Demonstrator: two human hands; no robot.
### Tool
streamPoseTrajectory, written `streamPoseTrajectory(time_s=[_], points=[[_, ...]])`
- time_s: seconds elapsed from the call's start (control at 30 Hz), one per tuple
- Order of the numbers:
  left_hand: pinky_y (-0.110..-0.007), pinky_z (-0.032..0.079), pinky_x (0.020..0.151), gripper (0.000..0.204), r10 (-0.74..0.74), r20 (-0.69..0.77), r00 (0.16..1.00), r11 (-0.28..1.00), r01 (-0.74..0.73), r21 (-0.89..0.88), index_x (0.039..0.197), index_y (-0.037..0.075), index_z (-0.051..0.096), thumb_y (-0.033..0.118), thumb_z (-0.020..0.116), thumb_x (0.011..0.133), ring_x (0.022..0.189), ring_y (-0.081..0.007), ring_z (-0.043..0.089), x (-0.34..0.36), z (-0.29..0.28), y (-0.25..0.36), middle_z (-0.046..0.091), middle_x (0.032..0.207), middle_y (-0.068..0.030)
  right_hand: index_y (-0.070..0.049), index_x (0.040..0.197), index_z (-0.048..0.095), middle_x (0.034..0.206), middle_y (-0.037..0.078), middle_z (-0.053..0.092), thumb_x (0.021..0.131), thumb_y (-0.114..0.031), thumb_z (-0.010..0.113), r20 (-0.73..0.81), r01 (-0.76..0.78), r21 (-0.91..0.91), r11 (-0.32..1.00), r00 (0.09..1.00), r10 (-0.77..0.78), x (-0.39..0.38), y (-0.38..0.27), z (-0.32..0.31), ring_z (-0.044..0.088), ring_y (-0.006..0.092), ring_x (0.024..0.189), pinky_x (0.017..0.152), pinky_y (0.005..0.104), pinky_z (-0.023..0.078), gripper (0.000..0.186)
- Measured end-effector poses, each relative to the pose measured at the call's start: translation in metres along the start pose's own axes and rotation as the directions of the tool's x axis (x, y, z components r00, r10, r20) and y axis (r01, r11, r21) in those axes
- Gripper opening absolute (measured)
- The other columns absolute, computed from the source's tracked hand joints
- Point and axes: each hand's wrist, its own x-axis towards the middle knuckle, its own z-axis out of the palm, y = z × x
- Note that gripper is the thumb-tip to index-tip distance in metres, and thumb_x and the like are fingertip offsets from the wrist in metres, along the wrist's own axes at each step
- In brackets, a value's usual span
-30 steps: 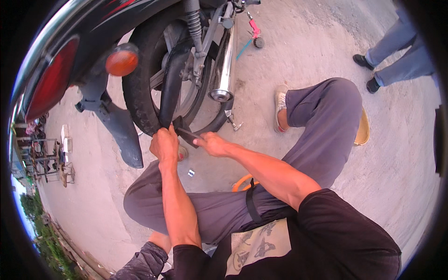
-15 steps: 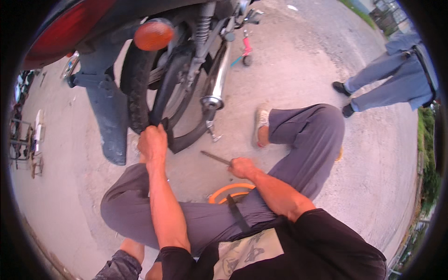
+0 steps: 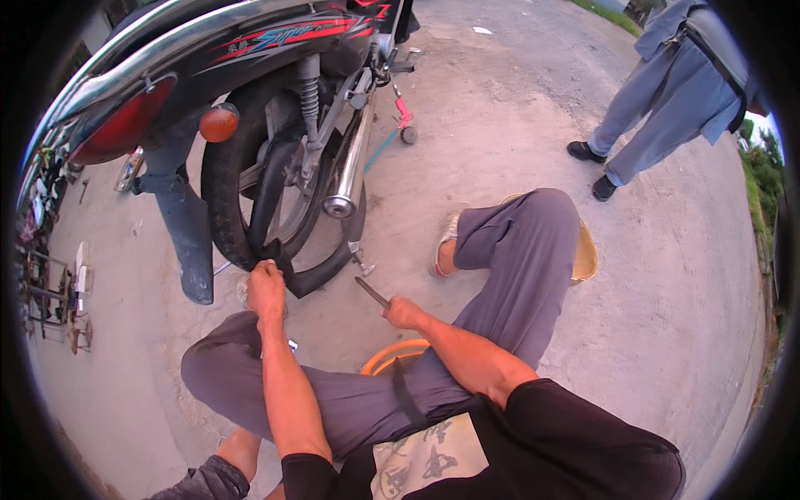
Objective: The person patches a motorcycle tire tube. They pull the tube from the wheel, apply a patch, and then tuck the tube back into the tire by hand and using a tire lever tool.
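My left hand (image 3: 266, 288) is closed on a black inner tube (image 3: 321, 273), which hangs in a loop out of the motorcycle's rear wheel. The hand is low on the wheel, beside the bottom of the tyre (image 3: 219, 200). In my right hand (image 3: 403, 313) is a thin dark metal file (image 3: 372, 292), its tip pointing up and left toward the tube but apart from it. Fingers wrap its near end. Above them stands the rear of a motorcycle (image 3: 275, 50), with a chrome exhaust pipe (image 3: 350, 167) and a dark mudguard (image 3: 185, 242).
An orange-rimmed basin (image 3: 383, 354) is partly hidden under my legs. A pink jack-like tool (image 3: 402, 111) with a small wheel stands beyond the exhaust. At the upper right a person in grey trousers (image 3: 646, 108) stands on the concrete. A metal rack (image 3: 42, 292) is far left.
The view has shifted, showing more of the motorcycle. Both hands keep their hold on the tube and the file. The standing person appears higher and further left in the picture.
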Motion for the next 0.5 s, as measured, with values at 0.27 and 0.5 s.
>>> streamPoseTrajectory(time_s=[0.27, 0.5], points=[[-0.049, 0.050, 0.087, 0.035, -0.072, 0.045, 0.996, 0.978, 0.061, 0.200, 0.118, 0.009, 0.067, 0.033, 0.055, 0.094, 0.103, -0.0395, 0.066, -0.052, -0.028, 0.003, 0.071, 0.108, -0.0181, 0.002, 0.083, 0.062, 0.063, 0.004, 0.053, 0.093, -0.027, 0.066, 0.161, -0.190, 0.689, 0.699, 0.981, 0.109, 0.046, -0.016, 0.026, 0.047, 0.0154, 0.047, 0.044, 0.0348, 0.039, 0.031], [-0.045, 0.053, 0.081, 0.038, -0.148, 0.078, 0.986, 0.967, 0.128, 0.220, 0.118, 0.007, 0.067, 0.033, 0.058, 0.092, 0.095, -0.0356, 0.069, -0.062, -0.016, -0.015, 0.073, 0.098, -0.0166, 0.002, 0.084, 0.061, 0.064, 0.002, 0.052, 0.092, -0.026, 0.064, -0.550, 0.353, 0.638, 0.685, 0.831, 0.084, 0.070, -0.039, 0.009, 0.048, 0.0132, 0.057, 0.053, 0.0342, 0.041, 0.029]])
